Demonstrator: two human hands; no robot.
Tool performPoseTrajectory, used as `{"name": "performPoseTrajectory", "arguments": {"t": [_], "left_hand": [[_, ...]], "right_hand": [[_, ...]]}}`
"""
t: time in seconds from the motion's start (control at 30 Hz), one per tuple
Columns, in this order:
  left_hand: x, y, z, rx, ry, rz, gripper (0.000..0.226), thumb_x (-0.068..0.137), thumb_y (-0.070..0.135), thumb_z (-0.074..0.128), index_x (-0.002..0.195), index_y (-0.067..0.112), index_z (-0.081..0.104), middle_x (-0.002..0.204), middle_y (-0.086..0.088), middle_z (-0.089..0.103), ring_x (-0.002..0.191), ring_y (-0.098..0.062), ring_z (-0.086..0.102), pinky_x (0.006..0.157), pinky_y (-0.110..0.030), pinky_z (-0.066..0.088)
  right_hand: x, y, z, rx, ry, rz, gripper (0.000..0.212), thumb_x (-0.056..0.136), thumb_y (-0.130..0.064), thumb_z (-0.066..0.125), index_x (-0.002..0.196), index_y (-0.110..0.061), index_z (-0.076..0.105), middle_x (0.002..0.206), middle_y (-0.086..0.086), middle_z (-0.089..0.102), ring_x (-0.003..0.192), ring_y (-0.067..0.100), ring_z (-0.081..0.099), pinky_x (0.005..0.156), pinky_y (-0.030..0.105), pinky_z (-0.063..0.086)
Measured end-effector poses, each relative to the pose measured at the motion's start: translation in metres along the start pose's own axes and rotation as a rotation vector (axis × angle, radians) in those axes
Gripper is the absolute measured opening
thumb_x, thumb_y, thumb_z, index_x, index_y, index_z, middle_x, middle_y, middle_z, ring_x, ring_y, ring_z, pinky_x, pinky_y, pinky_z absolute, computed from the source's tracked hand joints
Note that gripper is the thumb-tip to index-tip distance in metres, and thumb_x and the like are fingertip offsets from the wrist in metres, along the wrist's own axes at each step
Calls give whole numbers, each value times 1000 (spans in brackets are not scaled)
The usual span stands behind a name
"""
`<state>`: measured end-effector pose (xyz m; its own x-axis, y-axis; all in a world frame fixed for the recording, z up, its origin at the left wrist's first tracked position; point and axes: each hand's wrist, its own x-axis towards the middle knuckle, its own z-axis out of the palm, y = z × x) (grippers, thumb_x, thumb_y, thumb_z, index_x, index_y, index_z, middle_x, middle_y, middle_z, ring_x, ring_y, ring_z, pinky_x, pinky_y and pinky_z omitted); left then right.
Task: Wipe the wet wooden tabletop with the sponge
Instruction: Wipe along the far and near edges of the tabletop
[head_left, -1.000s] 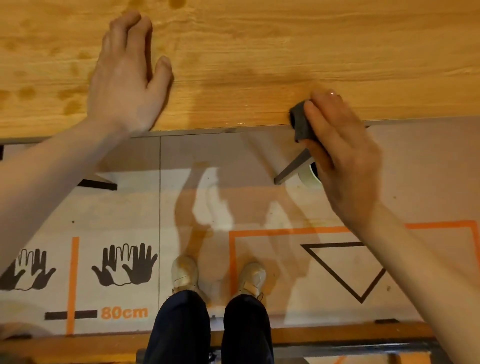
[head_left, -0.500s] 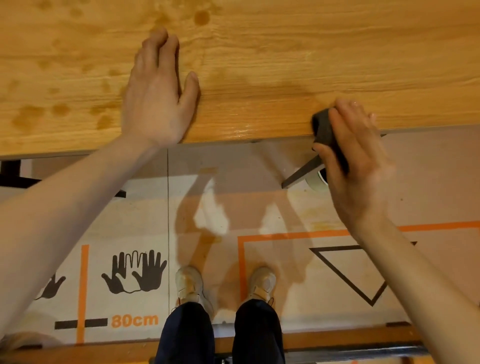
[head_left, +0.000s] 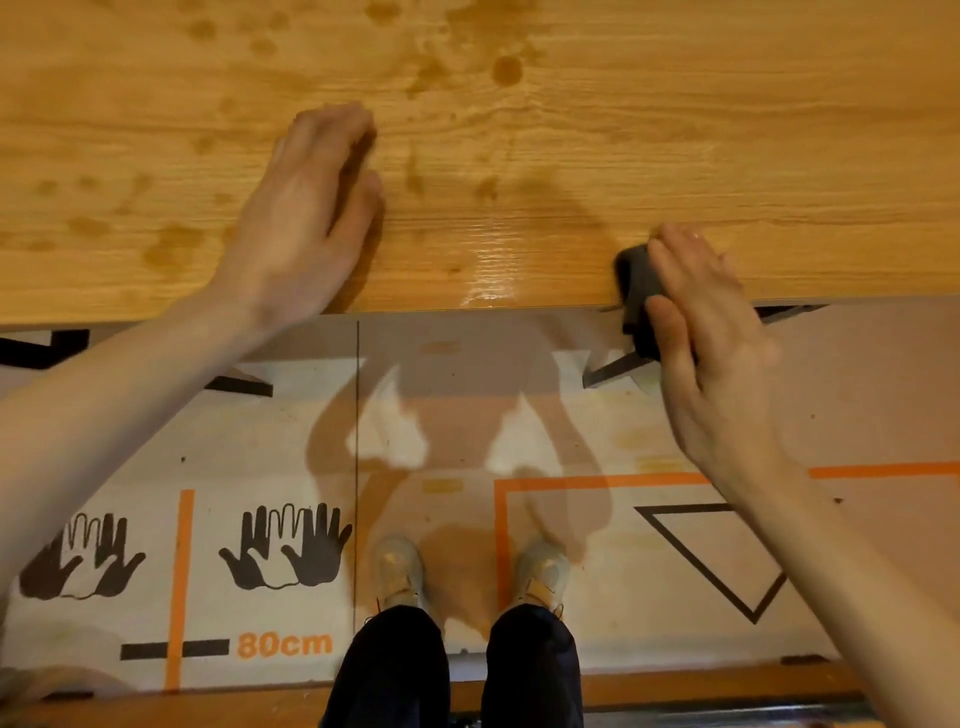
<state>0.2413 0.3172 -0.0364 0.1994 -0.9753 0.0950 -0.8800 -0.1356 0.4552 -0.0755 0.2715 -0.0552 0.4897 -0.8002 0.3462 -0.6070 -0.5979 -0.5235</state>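
Left hand (head_left: 306, 218) shifted right, right hand (head_left: 696, 312) gripping sponge (head_left: 638, 291)

Floor markings, lower half of the frame. The pale printed floor sheet (head_left: 291, 431) carries the only legible text, the orange label "80cm" (head_left: 284, 645), at lower left, beside a black horizontal bar (head_left: 174, 649) crossed by an orange vertical line (head_left: 179, 587). Above the label stands a black pictogram of two overlapping open hands (head_left: 285, 545); a second, similar hand pictogram (head_left: 78, 558) lies at the far left edge. At lower right, an orange rectangular outline (head_left: 501, 540) encloses a black downward-pointing triangle outline (head_left: 717, 561), partly hidden by a forearm. No other text is readable.
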Motion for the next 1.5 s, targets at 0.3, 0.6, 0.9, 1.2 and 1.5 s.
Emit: {"name": "performPoseTrajectory", "arguments": {"t": [0.3,0.6,0.9,1.2,1.5], "left_hand": [[-28,-65,-29,88,38,-86,55,106,35,34,153,5,36,160,-13,31,149,-30,29,120,-44,28],[-29,-66,-24,117,95,-54,50,108,27,34,150,0,38,158,-15,34,145,-31,34,118,-33,27],[-31,-66,-22,113,83,-55,50,108,26,33,152,1,37,161,-13,32,149,-30,30,121,-40,30],[-31,-67,-22,98,67,-51,50,107,23,35,151,0,37,160,-16,33,149,-32,29,123,-45,27],[-31,-63,-25,93,71,-60,53,106,25,32,151,-2,36,161,-19,32,150,-33,29,122,-48,29]], "right_hand": [[21,-56,54,-63,-128,-361,37,95,-9,62,132,-2,56,140,14,52,135,29,46,114,45,35],[4,-103,83,-94,-7,-48,39,95,-8,61,131,3,55,140,18,52,136,33,42,116,49,29],[23,-136,90,-96,-206,-140,40,98,-17,53,136,-4,53,144,11,49,139,25,40,117,46,28],[36,-127,76,-172,5,374,47,101,-22,43,144,-3,41,154,14,34,144,30,27,118,45,26],[108,-66,60,-245,-34,449,45,103,-26,42,143,-5,44,153,7,38,146,27,24,118,43,24]]}}
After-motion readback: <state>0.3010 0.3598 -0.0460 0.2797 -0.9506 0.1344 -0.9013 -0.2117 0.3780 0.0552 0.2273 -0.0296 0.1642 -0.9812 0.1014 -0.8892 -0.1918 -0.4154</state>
